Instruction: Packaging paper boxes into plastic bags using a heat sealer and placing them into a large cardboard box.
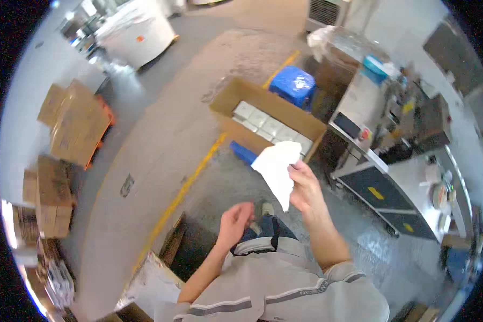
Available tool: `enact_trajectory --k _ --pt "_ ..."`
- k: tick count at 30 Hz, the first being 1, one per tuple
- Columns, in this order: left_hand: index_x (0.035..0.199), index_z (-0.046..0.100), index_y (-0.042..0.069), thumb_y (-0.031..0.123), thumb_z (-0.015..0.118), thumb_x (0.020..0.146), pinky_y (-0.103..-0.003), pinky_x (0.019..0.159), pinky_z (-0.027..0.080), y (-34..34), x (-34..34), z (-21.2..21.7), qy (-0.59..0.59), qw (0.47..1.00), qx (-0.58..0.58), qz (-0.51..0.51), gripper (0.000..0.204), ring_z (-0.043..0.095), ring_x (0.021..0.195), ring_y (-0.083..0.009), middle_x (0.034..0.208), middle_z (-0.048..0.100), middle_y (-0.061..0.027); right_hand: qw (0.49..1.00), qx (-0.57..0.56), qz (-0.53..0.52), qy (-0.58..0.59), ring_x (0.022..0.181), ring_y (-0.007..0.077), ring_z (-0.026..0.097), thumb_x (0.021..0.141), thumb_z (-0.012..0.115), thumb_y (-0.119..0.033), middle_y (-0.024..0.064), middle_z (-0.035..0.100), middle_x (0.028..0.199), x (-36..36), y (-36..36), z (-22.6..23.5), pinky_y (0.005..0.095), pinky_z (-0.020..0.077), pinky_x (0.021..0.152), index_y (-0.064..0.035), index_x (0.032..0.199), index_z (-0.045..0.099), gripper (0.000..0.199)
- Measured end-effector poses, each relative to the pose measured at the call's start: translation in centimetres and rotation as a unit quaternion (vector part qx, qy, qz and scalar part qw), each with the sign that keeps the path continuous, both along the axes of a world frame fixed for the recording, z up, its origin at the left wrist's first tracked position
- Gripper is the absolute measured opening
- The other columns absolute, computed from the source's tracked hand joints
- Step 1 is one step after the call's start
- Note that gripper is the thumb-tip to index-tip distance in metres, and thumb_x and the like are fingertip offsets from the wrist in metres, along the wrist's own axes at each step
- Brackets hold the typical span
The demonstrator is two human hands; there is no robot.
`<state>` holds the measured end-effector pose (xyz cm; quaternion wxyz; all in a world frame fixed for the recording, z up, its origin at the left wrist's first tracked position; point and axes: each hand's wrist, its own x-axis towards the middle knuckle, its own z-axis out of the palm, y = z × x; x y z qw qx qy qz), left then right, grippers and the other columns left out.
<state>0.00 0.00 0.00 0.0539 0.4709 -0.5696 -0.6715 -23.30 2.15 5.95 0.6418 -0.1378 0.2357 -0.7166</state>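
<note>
My right hand [306, 185] is closed on a thin white sheet [279, 169], pinched at its right edge between thumb and fingers. Irregular in outline, the sheet tapers to a point at the bottom; whether it is paper or cloth I cannot tell. In front of my waist, my left hand [235, 224] is loosely curled, with nothing visible in it. Beyond the sheet stands an open cardboard box [252, 90] with several white boxes [271, 126] lined up inside. The sheet hides part of the box's near side.
A blue wrapped bundle [292, 86] stands behind the cardboard box, and a blue object [243, 153] lies at its near side. A cluttered workbench [354, 115] is on the right. Stacked cartons [75, 126] are on the left. A yellow line [185, 190] crosses the floor.
</note>
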Motion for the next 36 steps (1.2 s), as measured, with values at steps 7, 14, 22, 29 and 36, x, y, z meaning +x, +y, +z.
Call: enact_trajectory --k 7,14,22,29,36 --pt "0.134 0.042 0.001 0.035 0.035 0.104 -0.031 0.095 0.041 1.7 -10.4 -2.9 0.294 0.952 0.087 -0.005 0.046 0.052 0.108 -0.0173 0.122 0.054 -0.0095 0.903 0.209 -0.168 0.337 0.089 0.0096 0.058 0.091 0.058 -0.005 0.0024 0.065 0.099 2.8 8.1 -5.4 0.0263 0.0486 0.078 -0.0005 0.115 0.061 0.025" --pt "0.108 0.06 0.0 0.031 0.052 0.098 -0.03 0.08 0.047 13.8 -16.4 -1.8 0.203 0.971 -0.005 -0.124 0.034 0.057 0.089 -0.0139 0.096 0.064 -0.0074 0.652 0.361 -0.351 0.567 0.088 0.033 0.067 0.086 0.06 -0.008 0.0176 0.067 0.091 4.5 22.9 -6.2 0.035 0.0519 0.074 -0.0016 0.109 0.062 0.024" --pt "0.128 0.057 0.009 0.027 0.055 0.088 -0.048 0.11 0.032 36.3 -20.3 5.9 0.306 0.553 -0.144 -0.761 0.044 0.046 0.128 -0.0306 0.137 0.05 -0.0127 0.612 0.471 -0.162 0.614 0.091 0.0387 0.065 0.084 0.063 -0.036 0.0217 0.067 0.1 -3.7 38.4 -23.4 0.0459 0.0516 0.078 -0.0052 0.109 0.066 0.04" --pt "0.092 0.065 0.012 0.029 0.058 0.083 -0.045 0.078 0.045 60.0 -23.2 -4.7 0.271 0.343 -0.232 -0.869 0.021 0.058 0.094 -0.0318 0.095 0.062 -0.0092 0.667 0.427 -0.201 0.577 0.096 0.0356 0.064 0.084 0.062 -0.033 0.0192 0.067 0.103 -8.8 55.1 -25.6 0.0432 0.0511 0.082 -0.0069 0.115 0.063 0.041" --pt "0.098 0.067 0.009 0.029 0.052 0.09 -0.048 0.079 0.048 70.0 -38.2 -4.6 0.182 0.497 -0.33 -0.781 0.026 0.062 0.095 -0.0338 0.103 0.065 -0.0146 0.639 0.467 -0.356 0.498 0.096 0.028 0.065 0.088 0.061 -0.021 0.0116 0.068 0.109 -9.0 80.0 -28.4 0.0381 0.0492 0.09 0.0002 0.117 0.061 0.036"
